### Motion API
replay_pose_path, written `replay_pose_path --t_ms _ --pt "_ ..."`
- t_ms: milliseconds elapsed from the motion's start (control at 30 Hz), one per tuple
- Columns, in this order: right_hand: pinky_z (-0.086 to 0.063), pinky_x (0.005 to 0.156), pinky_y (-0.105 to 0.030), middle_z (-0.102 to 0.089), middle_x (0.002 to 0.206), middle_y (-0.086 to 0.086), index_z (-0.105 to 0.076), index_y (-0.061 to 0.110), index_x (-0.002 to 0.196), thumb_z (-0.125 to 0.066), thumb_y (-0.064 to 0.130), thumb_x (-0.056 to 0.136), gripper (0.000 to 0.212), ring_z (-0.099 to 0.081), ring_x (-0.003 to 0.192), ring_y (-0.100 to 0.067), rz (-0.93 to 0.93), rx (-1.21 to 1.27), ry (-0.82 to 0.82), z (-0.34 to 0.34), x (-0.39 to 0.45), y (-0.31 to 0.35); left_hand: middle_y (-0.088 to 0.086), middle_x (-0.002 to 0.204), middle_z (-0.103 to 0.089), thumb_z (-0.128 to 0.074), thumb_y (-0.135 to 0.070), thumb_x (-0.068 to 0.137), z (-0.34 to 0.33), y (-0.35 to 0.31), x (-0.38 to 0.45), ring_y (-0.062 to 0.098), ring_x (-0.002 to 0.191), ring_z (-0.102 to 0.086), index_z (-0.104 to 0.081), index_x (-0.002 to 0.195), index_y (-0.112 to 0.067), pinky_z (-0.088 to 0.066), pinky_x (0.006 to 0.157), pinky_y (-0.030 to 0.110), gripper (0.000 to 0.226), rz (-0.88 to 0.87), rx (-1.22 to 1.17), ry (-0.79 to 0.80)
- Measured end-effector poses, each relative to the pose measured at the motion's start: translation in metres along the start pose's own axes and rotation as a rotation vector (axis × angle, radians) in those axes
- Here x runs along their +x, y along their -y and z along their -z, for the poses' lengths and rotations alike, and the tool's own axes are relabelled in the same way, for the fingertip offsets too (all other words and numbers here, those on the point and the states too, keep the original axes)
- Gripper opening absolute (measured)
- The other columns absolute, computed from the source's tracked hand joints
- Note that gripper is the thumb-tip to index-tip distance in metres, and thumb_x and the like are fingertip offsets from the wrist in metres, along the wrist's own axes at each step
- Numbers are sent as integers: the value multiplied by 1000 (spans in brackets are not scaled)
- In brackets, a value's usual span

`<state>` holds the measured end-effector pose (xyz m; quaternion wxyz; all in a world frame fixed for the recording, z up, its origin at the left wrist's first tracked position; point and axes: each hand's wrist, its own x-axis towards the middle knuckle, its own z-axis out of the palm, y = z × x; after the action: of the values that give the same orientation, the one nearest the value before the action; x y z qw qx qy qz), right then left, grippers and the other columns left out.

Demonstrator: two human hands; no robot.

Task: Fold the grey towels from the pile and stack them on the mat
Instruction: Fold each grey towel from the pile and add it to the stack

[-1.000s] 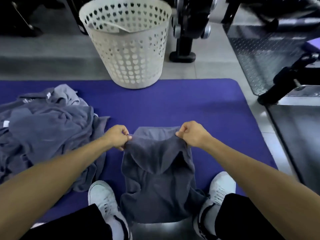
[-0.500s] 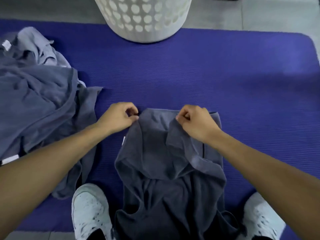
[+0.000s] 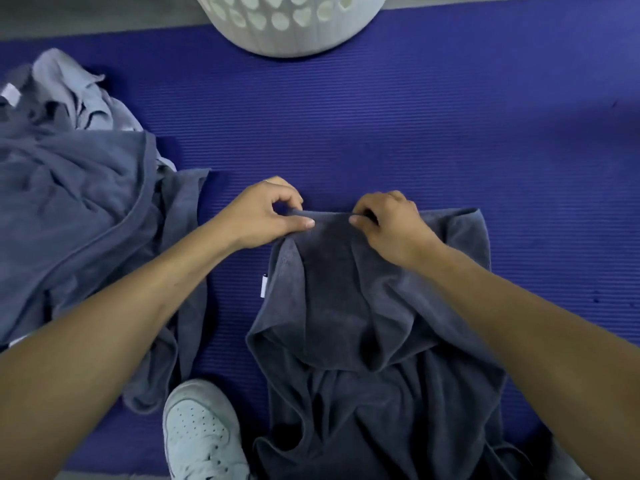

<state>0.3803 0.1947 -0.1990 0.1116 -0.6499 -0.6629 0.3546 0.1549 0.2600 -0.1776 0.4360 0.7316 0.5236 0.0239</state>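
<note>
A dark grey towel (image 3: 349, 334) lies rumpled on the purple mat (image 3: 398, 126) in front of me, between my feet. My left hand (image 3: 266, 216) pinches its far edge on the left with thumb and fingers. My right hand (image 3: 388, 223) pinches the same far edge a short way to the right. The edge is stretched between the two hands, just above the mat. A loose pile of grey towels (image 3: 72, 202) sits on the mat at the left, apart from both hands.
A white perforated laundry basket (image 3: 294, 26) stands at the mat's far edge, top centre. My white shoe (image 3: 201, 434) rests on the mat near the bottom, left of the towel. Bare mat stretches to the right and beyond the hands.
The view has tilted further down and closer. Both hands have carried the towel's far edge slightly forward and drawn nearer each other; the pile has not moved.
</note>
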Motion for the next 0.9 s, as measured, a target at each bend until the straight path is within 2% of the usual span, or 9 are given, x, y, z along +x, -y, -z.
replay_pose_path --t_ms 67,133,200,267,367,433,567,667,900 --pt "-46 92 -36 -69 90 3 -67 13 97 -58 26 98 16 -60 93 -19 -25 124 -37 7 1 1 -12 98 -71 -81 -38 77 6 -1 -5 4 92 -66 -68 66 -27 -47 94 30 20 35 -128 5" --pt "-49 83 -26 -71 88 2 -71 12 96 -62 25 96 15 -64 87 -13 -57 215 -56 14 2 3 -7 82 -72 -78 -46 73 12 -1 -8 9 76 -65 -70 70 -19 -48 80 26 28 56 -217 -15" --pt "-48 74 -17 -72 87 3 -73 13 95 -64 25 95 15 -64 85 -10 -79 243 -60 17 3 2 2 62 -58 -75 -50 71 18 1 -10 13 58 -48 -68 73 -12 -40 61 23 38 78 -252 -23" --pt "-45 69 -11 -71 86 5 -73 15 93 -64 25 95 14 -64 83 -7 -100 255 -67 17 5 -1 2 54 -48 -75 -38 78 24 6 -13 9 51 -42 -69 78 -12 -39 55 19 27 129 -323 -12" --pt "-40 61 -3 -69 82 10 -73 17 91 -64 26 95 13 -60 76 1 -118 250 -90 10 8 -4 -1 56 -63 -72 -17 87 30 16 -15 7 50 -57 -69 86 -9 -51 52 20 9 241 -399 -55" --pt "-40 63 -2 -66 79 14 -72 17 91 -63 25 96 12 -58 74 2 -107 230 -107 5 11 -1 -2 53 -63 -72 -13 88 26 25 -14 6 46 -55 -68 82 -11 -51 49 21 7 277 -360 -149" --pt "-52 86 -31 -68 95 6 -68 18 99 -66 25 93 10 -61 92 -11 -44 156 -195 0 15 4 -6 62 -65 -76 -19 85 4 46 -12 8 54 -60 -67 75 -27 -52 62 30 16 305 -238 -292" --pt "-52 87 -32 -67 98 5 -68 17 101 -66 24 92 11 -61 96 -12 57 132 -194 -3 13 9 -11 71 -68 -72 -29 88 -7 38 -29 6 68 -64 -68 76 -32 -54 72 29 13 231 -228 -462" --pt "-49 81 -22 -66 93 7 -68 20 96 -66 21 92 5 -61 86 -8 68 118 -158 -11 6 7 -13 77 -71 -80 -47 76 -30 8 -50 -5 72 -66 -73 87 -29 -47 66 11 23 306 -209 -206"
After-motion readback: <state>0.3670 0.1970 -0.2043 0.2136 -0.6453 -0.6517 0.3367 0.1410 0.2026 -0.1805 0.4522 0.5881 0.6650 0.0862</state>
